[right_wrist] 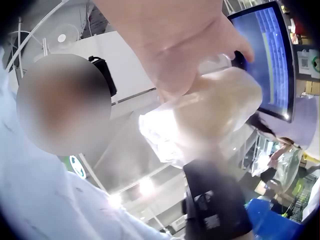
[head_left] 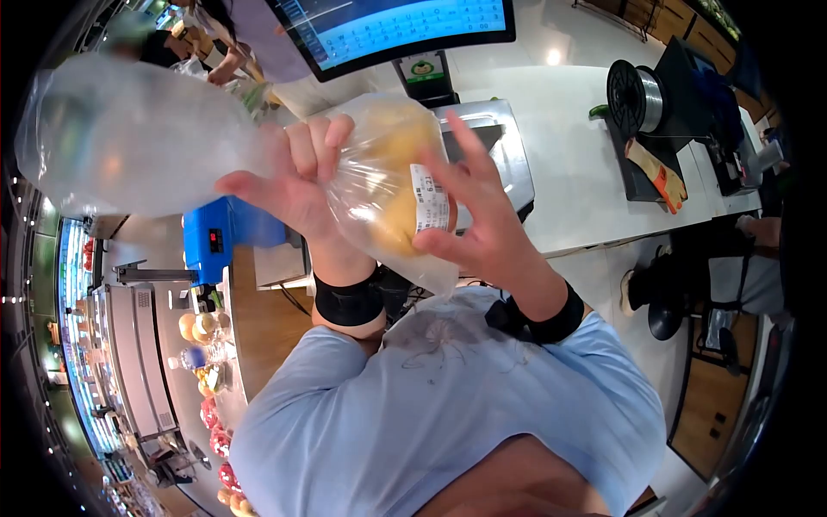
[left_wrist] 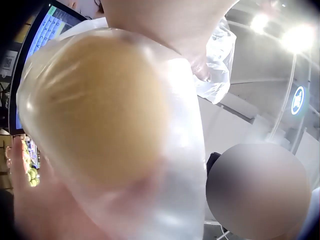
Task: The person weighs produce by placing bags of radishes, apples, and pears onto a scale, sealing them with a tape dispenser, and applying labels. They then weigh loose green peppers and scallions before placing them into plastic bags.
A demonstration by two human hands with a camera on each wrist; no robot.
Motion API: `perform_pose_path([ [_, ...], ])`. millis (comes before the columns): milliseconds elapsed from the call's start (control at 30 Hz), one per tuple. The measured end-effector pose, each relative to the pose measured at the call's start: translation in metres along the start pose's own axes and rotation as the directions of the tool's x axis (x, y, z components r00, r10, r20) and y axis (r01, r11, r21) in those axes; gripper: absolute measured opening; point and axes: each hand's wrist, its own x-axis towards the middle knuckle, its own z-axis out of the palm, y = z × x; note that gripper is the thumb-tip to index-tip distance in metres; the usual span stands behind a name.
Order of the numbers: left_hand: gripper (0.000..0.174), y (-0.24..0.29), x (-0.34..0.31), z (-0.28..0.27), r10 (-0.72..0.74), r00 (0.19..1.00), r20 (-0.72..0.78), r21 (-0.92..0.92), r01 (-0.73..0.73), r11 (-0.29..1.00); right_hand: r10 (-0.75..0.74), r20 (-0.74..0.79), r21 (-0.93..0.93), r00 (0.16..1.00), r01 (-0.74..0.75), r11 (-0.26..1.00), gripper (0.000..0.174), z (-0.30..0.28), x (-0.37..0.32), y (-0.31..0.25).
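In the head view, a clear plastic bag (head_left: 370, 129) holds large yellow fruit, their kind blurred by the film. My left hand (head_left: 297, 177) grips the gathered neck of this bag, and the loose upper part of the film billows out to the left. A white price label (head_left: 431, 198) sticks to the bag's right side. Over that label my right hand (head_left: 482, 211) spreads its fingers, thumb and fingertips right at the bag's surface. The left wrist view is largely filled by the yellow fruit (left_wrist: 100, 110) inside the film.
Behind the bag stand a touchscreen (head_left: 413, 34) and a metal scale (head_left: 512, 155) on the white counter (head_left: 568, 103). A black spool (head_left: 636, 95) and an orange-and-tan glove (head_left: 659, 177) lie to the right. At left are a blue machine (head_left: 205, 241) and packed fruit (head_left: 207, 327). Other people stand nearby.
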Motion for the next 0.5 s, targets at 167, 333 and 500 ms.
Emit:
perform_pose_path([
  [167,0.041,-0.009,-0.001,0.013,0.054,0.984,-0.168,0.334,0.005,0.943,0.277,0.141,0.842,0.95,-0.263,0.472,0.094,0.056,0.006,0.044],
  [333,0.012,-0.002,-0.009,-0.002,-0.163,0.951,-0.263,0.821,0.31,0.479,-0.058,0.386,0.683,0.921,-0.327,-0.654,0.068,0.083,0.012,0.061],
  [500,0.016,0.034,-0.01,-0.03,-0.107,0.978,-0.179,0.984,0.179,-0.016,0.568,-0.028,0.966,0.822,-0.124,0.226,0.063,0.13,-0.028,0.112],
])
